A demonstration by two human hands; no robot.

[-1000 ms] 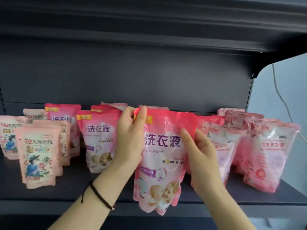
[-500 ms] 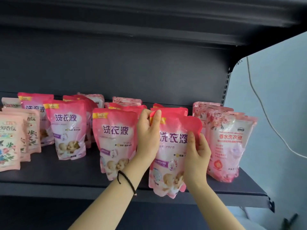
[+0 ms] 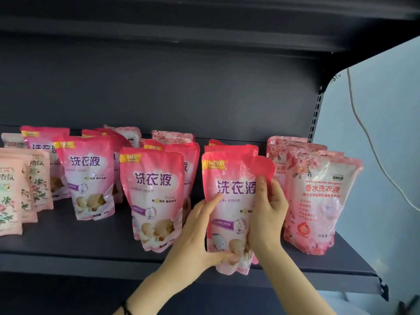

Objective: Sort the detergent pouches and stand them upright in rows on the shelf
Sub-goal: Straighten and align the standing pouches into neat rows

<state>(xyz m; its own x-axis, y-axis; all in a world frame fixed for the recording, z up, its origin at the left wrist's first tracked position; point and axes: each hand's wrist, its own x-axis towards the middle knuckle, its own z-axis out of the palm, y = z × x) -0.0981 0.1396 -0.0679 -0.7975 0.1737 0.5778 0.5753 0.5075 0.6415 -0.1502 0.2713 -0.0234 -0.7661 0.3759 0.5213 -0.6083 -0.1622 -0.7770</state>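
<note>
1. glossy pink plastic baby-print pouch [image 3: 231, 201] is at the front edge of the dark metal shelf [image 3: 68, 246]
2. same-print pink pouch [image 3: 154, 194] just left of it, more behind both
3. rose-print plastic pouches [image 3: 322, 201] to the right, peach floral pouches [image 3: 9, 196] far left

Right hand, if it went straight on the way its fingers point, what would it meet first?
Likely the bright pink pouch standing behind the glossy pink detergent pouch that the right hand grips; depth is unclear.

Glossy crinkled plastic film on pink pouch [image 3: 229, 214], matt dark smooth metal shelf [image 3: 91, 242]
</note>
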